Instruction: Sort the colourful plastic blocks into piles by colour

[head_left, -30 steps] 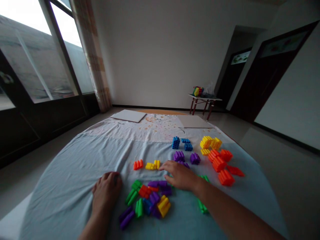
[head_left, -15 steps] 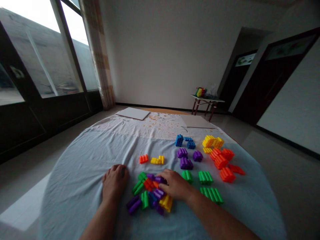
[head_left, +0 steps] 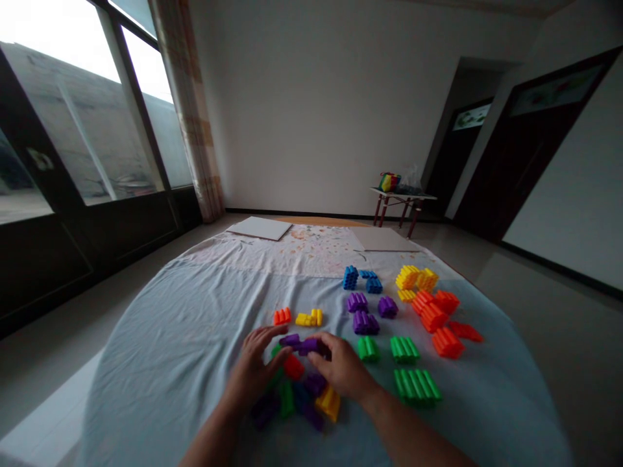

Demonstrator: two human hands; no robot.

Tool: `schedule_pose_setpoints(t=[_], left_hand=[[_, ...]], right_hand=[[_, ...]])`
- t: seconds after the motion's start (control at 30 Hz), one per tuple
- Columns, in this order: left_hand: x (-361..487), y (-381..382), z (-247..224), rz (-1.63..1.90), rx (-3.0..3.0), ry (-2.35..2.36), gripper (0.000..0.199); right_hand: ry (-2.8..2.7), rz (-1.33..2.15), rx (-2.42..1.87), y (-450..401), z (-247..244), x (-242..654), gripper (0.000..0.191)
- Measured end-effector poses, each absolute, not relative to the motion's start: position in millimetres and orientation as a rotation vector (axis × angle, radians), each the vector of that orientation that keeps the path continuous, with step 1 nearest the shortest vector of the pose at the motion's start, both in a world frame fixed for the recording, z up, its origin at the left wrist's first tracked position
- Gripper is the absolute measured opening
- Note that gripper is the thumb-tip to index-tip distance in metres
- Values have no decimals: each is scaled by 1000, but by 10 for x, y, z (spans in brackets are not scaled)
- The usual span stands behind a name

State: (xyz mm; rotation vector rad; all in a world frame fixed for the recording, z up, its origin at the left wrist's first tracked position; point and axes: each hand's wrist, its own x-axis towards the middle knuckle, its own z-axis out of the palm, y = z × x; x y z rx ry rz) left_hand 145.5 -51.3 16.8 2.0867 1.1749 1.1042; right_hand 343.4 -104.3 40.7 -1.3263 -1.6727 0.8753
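My right hand (head_left: 343,366) has its thumb and fingers closed around a purple toy block (head_left: 307,347) at the pile's far side. Close beside my left hand (head_left: 256,363) lies a second purple block (head_left: 291,340); the fingers there are apart, thumb and forefinger curving toward it without a clear grip. Under and between the hands is a mixed pile with an orange-red block (head_left: 293,367), a green block (head_left: 287,397) and a yellow block (head_left: 328,403). The left hand partly covers the pile's left side, and the nearer purple and blue blocks are dim and blurred.
Colour-sorted blocks stand to the right: blue blocks (head_left: 350,277), purple blocks (head_left: 365,322), green blocks (head_left: 416,386), yellow blocks (head_left: 407,277), orange-red blocks (head_left: 433,316). Small orange (head_left: 281,316) and yellow groups (head_left: 309,318) lie beyond my hands. Two flat boards (head_left: 260,227) rest on the cloth-covered table.
My left hand has moved right, from the bare cloth to the pile's left side. My right hand stays at the pile, with a purple block now in its fingers. The view has shifted slightly.
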Motion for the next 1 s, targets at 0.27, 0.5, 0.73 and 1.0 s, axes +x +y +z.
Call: schedule_pose_setpoints(t=[0.27,0.5,0.73,1.0], left_hand=[[1303,-472,186,1049,1772,1166,37],[1287,-465,190,1111,1708,1184,46],[1322,-440,147,1010,1816,1112,45],[1355,-444,190,848,1787,1107,52]], right_hand=[[-1604,747,-1334,-1021,496,3524,20],[-1820,449,-1322,-931,394,3531,37],[-2073,301,-1081,-1035,567,3272,51],[-2162,257,-1178,-1025,528,3265,36]])
